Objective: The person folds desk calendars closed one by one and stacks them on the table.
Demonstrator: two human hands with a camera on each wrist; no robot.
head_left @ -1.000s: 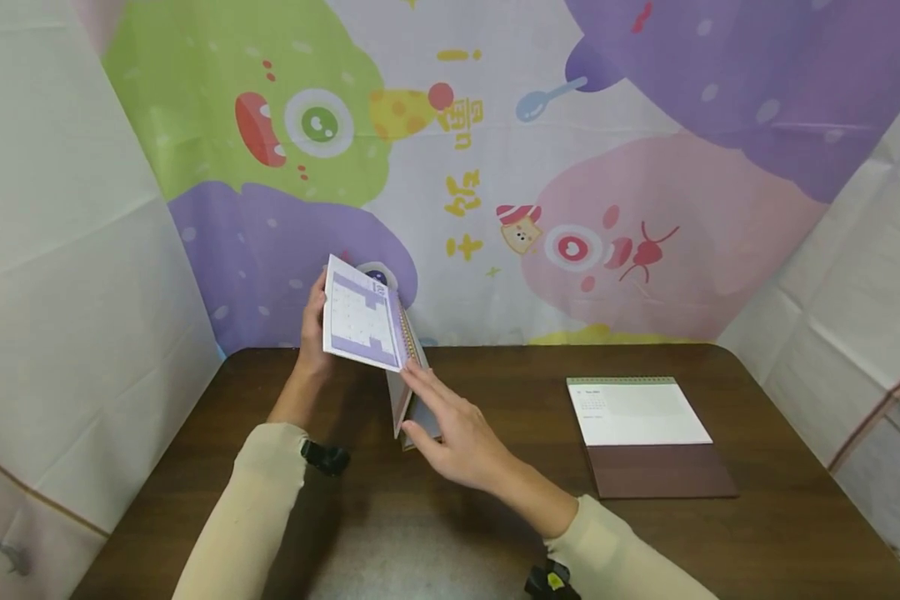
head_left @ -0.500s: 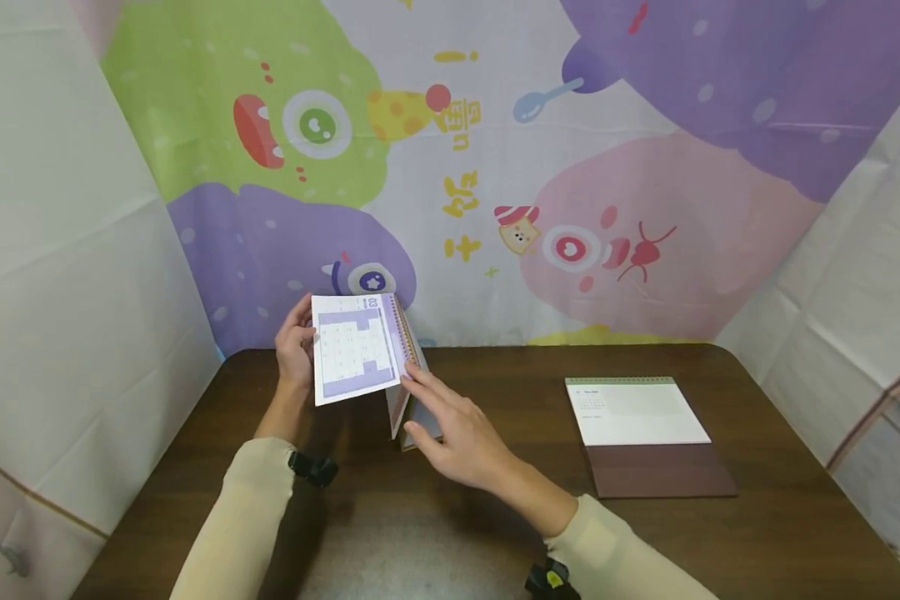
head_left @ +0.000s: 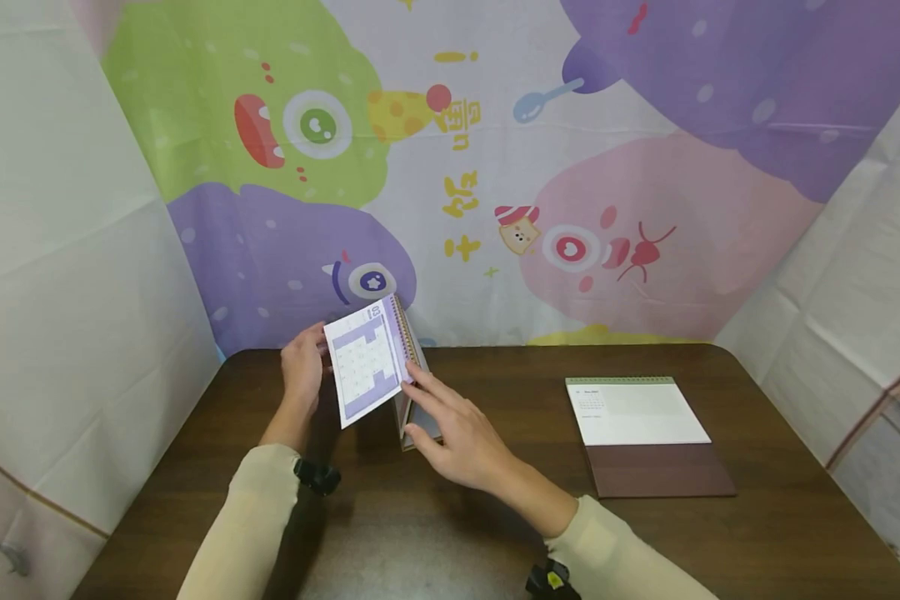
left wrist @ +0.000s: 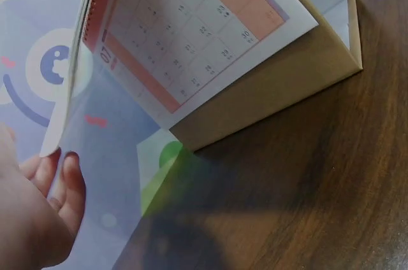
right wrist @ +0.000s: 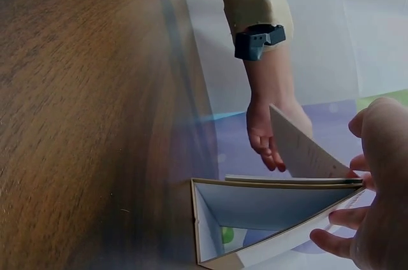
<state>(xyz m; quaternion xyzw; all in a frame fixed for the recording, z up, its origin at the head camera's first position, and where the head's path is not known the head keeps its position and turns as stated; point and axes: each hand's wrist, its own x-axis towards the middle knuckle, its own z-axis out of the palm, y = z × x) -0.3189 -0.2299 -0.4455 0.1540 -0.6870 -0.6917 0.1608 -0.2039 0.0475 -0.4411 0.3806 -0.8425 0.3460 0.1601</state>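
Observation:
A desk calendar (head_left: 362, 358) with a gold spiral stands like a tent on the table, its cardboard stand (left wrist: 268, 95) showing in the left wrist view. One purple-and-white page, marked 03, hangs partly turned out to the left, while an orange page marked 07 lies below it. My left hand (head_left: 302, 367) has its fingers at that page's outer edge, loosely bent and partly behind the sheet. At the near end of the spiral my right hand (head_left: 461, 433) holds the calendar, fingers on one side of the top ridge and thumb toward the other. The right wrist view shows the stand's hollow end (right wrist: 239, 206).
A second desk calendar (head_left: 645, 412), with a green-topped white page and a brown base, lies on the right of the dark wooden table (head_left: 390, 533). Behind the table's far edge hangs a cartoon-printed cloth (head_left: 450, 292). White cloth walls (head_left: 67, 275) close in both sides.
The left hand has moved down and slightly left, and the loose page has swung downward with it, its outer edge now tilted lower. The right hand and the second calendar have stayed put.

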